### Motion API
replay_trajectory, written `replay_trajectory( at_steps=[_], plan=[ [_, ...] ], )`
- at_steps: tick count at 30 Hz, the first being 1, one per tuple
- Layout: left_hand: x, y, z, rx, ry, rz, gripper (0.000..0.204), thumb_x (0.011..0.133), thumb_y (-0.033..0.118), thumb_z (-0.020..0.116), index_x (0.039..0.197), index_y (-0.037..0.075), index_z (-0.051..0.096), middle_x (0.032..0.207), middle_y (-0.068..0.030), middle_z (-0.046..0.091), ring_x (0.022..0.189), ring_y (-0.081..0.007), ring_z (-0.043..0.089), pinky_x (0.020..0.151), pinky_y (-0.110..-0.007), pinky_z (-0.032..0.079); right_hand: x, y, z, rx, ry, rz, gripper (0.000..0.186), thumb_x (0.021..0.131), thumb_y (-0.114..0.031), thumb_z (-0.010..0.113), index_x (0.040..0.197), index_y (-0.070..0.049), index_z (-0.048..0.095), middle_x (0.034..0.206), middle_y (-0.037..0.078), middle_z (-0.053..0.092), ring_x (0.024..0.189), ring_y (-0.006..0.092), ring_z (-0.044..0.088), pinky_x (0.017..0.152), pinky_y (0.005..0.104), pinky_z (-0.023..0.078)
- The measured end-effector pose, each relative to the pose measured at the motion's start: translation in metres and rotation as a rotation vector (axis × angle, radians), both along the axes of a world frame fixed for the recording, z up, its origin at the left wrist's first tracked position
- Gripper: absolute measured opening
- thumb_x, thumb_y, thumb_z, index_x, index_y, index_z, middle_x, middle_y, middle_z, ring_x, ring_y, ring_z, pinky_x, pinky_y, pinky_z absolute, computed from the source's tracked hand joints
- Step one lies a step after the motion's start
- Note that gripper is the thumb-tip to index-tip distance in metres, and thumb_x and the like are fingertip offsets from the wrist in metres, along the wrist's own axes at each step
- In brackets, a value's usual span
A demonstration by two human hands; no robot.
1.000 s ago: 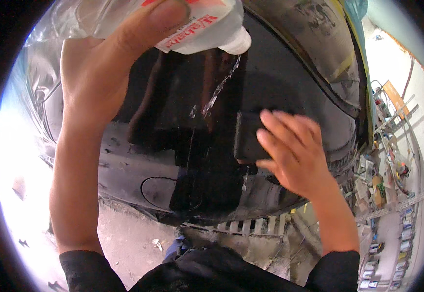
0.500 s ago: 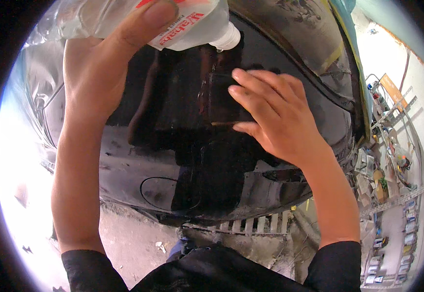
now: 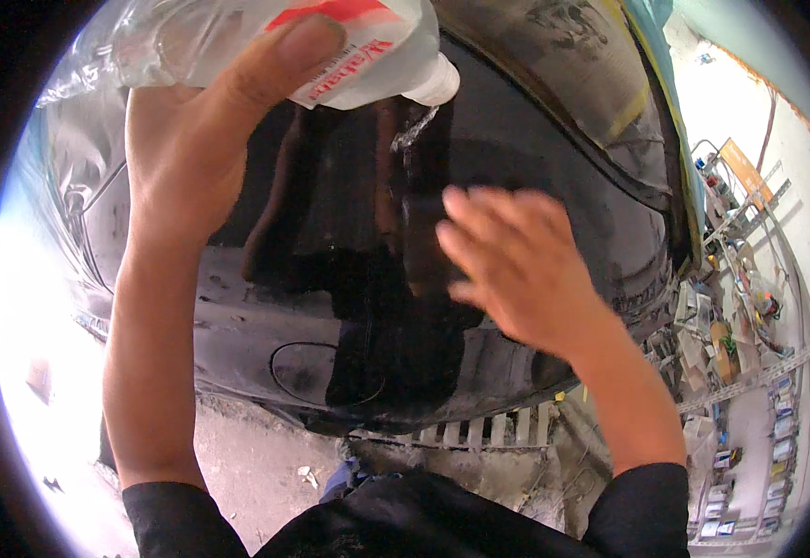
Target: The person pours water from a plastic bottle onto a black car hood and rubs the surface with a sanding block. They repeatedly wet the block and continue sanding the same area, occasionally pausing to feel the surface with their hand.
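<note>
My left hand (image 3: 196,153) is wrapped round a clear plastic bottle (image 3: 340,56) with a red and white label. The bottle is tilted on its side, and a thin stream of water (image 3: 414,130) runs from its uncapped mouth. The stream falls onto a glossy black car panel (image 3: 312,205). On that panel, my right hand (image 3: 512,265), smeared by motion, presses a dark rectangular piece (image 3: 424,246) that looks like sandpaper. The fingers and thumb reach over its right side. Its lower edge shows left of the thumb; the part under the fingers is hidden.
A curved bumper with a round outline (image 3: 326,372) lies nearest me. Beyond the panel is a dusty window (image 3: 591,65) edged with yellow tape. Shelves (image 3: 754,391) with cans and tools stand at the right. A slatted grate (image 3: 479,432) lies on the concrete floor (image 3: 247,456).
My right hand and the dark piece have moved down the panel, toward me. Water now streams visibly from the bottle's mouth; the left hand has hardly moved.
</note>
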State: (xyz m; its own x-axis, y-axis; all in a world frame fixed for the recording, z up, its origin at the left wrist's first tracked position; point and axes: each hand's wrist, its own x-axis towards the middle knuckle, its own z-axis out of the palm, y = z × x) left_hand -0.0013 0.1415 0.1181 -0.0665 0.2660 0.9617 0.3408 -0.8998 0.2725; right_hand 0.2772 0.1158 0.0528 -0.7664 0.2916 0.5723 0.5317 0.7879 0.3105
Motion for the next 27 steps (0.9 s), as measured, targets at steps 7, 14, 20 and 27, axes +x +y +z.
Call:
replay_trajectory(
  at_steps=[7,14,20,27],
  plan=[
    [-0.030,0.004,-0.012,-0.423,-0.221,-0.004,0.053,0.097,0.029,0.072,0.134,-0.006,0.060,0.128,-0.0125,0.067,0.113,-0.0219,0.064,0.100,-0.034,0.049,-0.014,0.014,0.015,0.071,0.025,0.002,0.065,0.075,-0.030,0.080,0.133,-0.012,0.058,0.145,0.007,0.057,0.128,0.0273,0.053,0.104,0.0473,0.040],
    [-0.021,0.002,-0.006,-0.190,-0.125,-0.096,0.053,0.096,0.032,0.072,0.133,-0.004,0.060,0.123,-0.0115,0.067,0.109,-0.0210,0.065,0.096,-0.034,0.051,0.016,-0.023,-0.023,0.050,-0.007,-0.042,0.061,0.075,-0.031,0.080,0.129,-0.011,0.060,0.145,0.007,0.057,0.128,0.0273,0.054,0.106,0.0483,0.039],
    [-0.011,0.007,0.002,-0.107,-0.088,-0.083,0.053,0.096,0.034,0.073,0.133,-0.002,0.059,0.119,-0.0106,0.067,0.106,-0.0203,0.065,0.093,-0.034,0.052,-0.019,0.020,0.021,0.104,0.054,-0.047,0.065,0.073,-0.028,0.082,0.132,-0.011,0.060,0.143,0.007,0.058,0.127,0.0281,0.055,0.104,0.0477,0.041],
    [-0.007,0.006,-0.002,0.020,-0.045,-0.184,0.048,0.098,0.032,0.069,0.133,0.000,0.060,0.116,-0.0095,0.067,0.105,-0.0193,0.065,0.090,-0.034,0.052,0.021,-0.040,0.031,0.163,0.086,-0.297,0.063,0.082,-0.031,0.081,0.137,-0.009,0.058,0.147,0.013,0.057,0.133,0.0355,0.054,0.111,0.0456,0.040]
  ],
)
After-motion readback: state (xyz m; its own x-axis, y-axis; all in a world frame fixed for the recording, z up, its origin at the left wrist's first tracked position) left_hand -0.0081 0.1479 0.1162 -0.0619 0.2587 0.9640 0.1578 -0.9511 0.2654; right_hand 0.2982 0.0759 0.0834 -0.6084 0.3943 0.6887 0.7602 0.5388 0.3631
